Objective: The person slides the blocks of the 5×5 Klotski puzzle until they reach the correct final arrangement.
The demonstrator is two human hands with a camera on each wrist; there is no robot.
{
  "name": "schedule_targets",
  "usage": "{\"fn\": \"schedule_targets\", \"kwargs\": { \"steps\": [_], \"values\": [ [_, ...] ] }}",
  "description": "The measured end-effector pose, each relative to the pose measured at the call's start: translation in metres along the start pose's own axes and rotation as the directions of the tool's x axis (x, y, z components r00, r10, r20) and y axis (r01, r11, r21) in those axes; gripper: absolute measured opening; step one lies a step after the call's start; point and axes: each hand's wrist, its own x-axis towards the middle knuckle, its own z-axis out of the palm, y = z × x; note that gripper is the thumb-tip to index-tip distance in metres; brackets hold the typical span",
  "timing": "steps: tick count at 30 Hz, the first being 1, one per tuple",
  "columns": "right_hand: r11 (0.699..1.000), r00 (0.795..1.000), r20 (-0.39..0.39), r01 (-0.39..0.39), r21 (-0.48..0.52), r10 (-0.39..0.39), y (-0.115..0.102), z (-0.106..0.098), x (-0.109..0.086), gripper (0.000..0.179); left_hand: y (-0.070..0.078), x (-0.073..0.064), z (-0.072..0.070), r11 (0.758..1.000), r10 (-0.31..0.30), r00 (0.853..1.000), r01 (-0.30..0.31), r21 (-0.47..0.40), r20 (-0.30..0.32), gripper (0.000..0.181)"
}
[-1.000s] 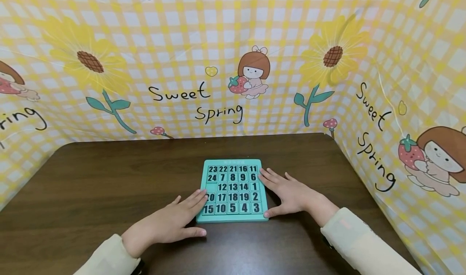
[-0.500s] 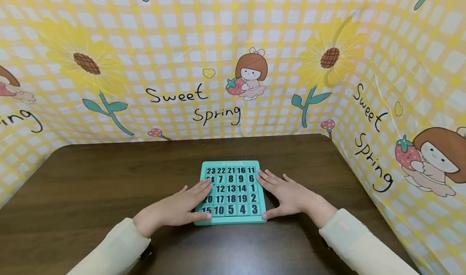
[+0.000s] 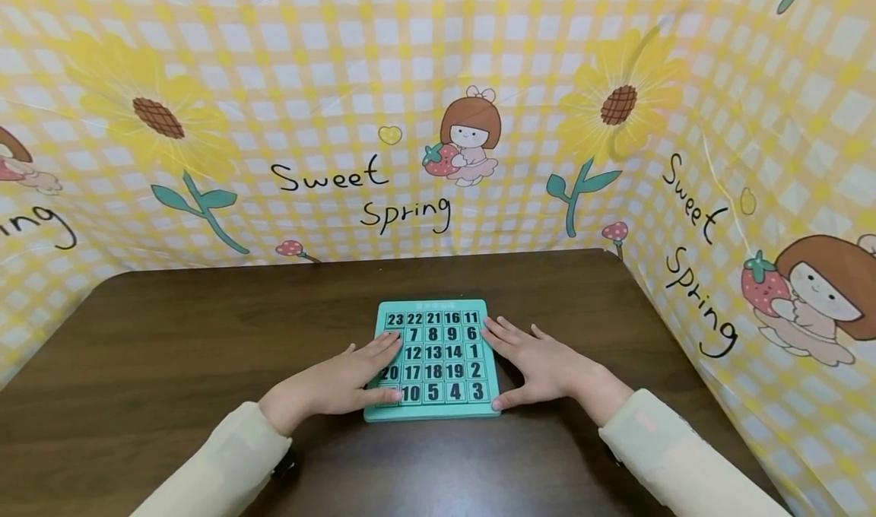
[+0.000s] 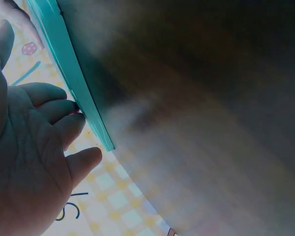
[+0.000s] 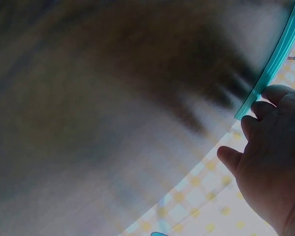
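Note:
A turquoise number slide puzzle (image 3: 445, 412) lies flat on the table, its black-numbered tiles in rows. My left hand (image 3: 335, 384) reaches over its left side with fingers extended, the fingertips on the leftmost column and covering tile 24. The left thumb lies over tile 15 in the bottom row. Along the right rim rests my right hand (image 3: 544, 365), fingers spread, thumb at the lower right corner. In the left wrist view the puzzle's side edge (image 4: 71, 69) runs beside the left fingers; the right wrist view has the right fingertips at the opposite edge (image 5: 268, 73).
The puzzle sits on a dark brown wooden table (image 3: 205, 327). A yellow checked cloth (image 3: 328, 106) with printed flowers and cartoon figures rises behind the table and along both sides.
My left hand has moved up and right from the puzzle's left edge onto its leftmost tiles, its thumb coming onto the bottom row. The right hand stays at the right rim.

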Motion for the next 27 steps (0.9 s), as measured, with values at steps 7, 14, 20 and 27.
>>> {"fn": "schedule_targets", "kwargs": {
  "steps": [7,14,20,27],
  "values": [
    [1.000,1.000,-0.002,0.001,0.002,-0.001,0.000,-0.001,0.000,0.111,0.007,-0.011,0.003,1.000,-0.001,1.000,0.001,-0.012,0.004,0.092],
    [1.000,1.000,0.004,-0.004,0.004,0.004,0.001,0.000,0.000,0.111,0.006,-0.020,0.009,1.000,0.003,1.000,-0.003,-0.011,-0.008,0.091],
    [1.000,1.000,0.004,-0.008,0.009,0.008,0.001,0.001,0.000,0.111,0.007,-0.025,0.010,1.000,0.017,1.000,-0.018,-0.007,-0.020,0.089],
    [1.000,1.000,-0.002,-0.006,0.010,0.006,0.000,0.001,0.000,0.111,0.011,-0.028,0.008,1.000,0.020,1.000,-0.020,-0.005,-0.010,0.089]
  ]
}}
